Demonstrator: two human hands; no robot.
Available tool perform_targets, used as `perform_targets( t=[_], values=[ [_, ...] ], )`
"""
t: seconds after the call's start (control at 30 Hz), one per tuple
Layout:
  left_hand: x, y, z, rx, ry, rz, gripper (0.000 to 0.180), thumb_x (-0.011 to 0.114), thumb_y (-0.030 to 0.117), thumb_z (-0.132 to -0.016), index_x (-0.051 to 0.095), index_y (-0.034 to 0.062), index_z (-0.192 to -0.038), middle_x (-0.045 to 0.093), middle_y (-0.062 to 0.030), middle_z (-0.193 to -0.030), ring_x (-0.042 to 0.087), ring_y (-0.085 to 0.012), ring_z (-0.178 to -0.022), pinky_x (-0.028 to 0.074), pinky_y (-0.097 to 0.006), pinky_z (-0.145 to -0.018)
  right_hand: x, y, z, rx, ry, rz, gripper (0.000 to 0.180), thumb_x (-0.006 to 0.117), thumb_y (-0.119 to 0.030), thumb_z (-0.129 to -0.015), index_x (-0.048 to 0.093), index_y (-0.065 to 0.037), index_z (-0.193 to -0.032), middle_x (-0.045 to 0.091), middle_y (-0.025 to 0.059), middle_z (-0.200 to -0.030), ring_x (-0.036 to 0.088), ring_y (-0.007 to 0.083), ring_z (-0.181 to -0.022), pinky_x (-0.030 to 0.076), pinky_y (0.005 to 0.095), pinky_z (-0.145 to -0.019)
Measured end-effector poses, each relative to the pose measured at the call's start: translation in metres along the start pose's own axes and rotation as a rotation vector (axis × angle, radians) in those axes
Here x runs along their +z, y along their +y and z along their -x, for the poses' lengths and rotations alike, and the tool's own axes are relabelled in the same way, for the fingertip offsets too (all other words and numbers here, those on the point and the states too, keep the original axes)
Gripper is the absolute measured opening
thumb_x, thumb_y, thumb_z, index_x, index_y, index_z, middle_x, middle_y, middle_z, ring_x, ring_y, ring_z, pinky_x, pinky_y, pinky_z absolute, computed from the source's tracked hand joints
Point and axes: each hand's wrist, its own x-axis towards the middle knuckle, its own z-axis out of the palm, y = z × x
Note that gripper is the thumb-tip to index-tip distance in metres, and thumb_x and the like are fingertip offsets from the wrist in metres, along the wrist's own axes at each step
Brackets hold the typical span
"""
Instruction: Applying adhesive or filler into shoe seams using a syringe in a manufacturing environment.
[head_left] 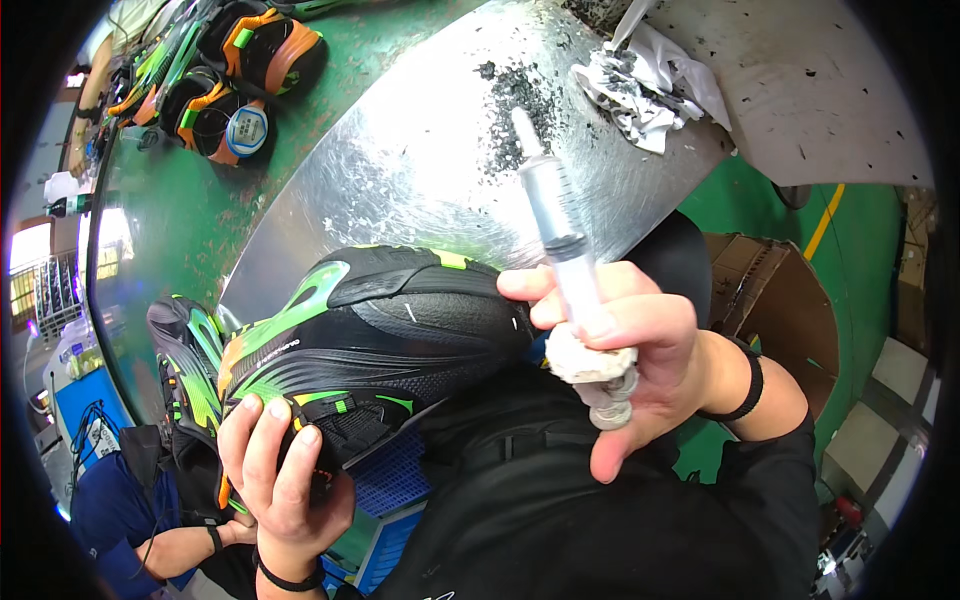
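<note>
A black running shoe [400, 330] with green and orange trim lies on its side across the near edge of the metal sheet. My left hand [285, 475] grips it at its left end, fingers over the upper and thumb hidden. In my right hand [640, 340] is a clear plastic syringe [555, 205], its pale nozzle pointing up and away over the metal. White wrapping surrounds its lower end, with a stubby plunger end below my fingers. My right fingertips are close to the shoe's right end; whether they touch cannot be made out.
Black crumbs [520, 110] and crumpled white paper [655, 85] lie on the scratched metal sheet [400, 150]. More shoes [265, 55] sit on the green table at the far left. Another shoe [185, 360] and a co-worker's arm [185, 550] are at left. A cardboard box [775, 300] stands at right.
</note>
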Motion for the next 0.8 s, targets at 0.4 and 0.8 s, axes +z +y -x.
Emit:
perform_targets(
  t=[0.4,0.8],
  values=[
    [-0.005,-0.001,0.001,-0.002,-0.011,-0.01,0.063,0.063,0.002,-0.057,0.056,0.009,-0.119,0.053,-0.0166,-0.128,0.049,-0.0427,-0.119,0.041,-0.054,-0.098,-0.002,-0.021,0.012,-0.024,-0.054,0.241,0.078,0.079,-0.051,-0.074,0.045,-0.01,-0.131,0.055,0.0159,-0.117,0.061,0.0402,-0.11,0.045,0.056,-0.095],
    [-0.007,0.001,-0.006,0.037,0.055,-0.083,0.071,0.069,-0.004,-0.057,0.052,0.0081,-0.125,0.052,-0.0214,-0.132,0.05,-0.0442,-0.119,0.041,-0.052,-0.1,0.017,-0.024,0.006,0.407,0.344,-0.565,0.085,0.066,-0.048,-0.089,0.017,-0.005,-0.144,0.045,0.01,-0.124,0.048,0.0149,-0.111,0.038,0.0315,-0.099]
  ],
)
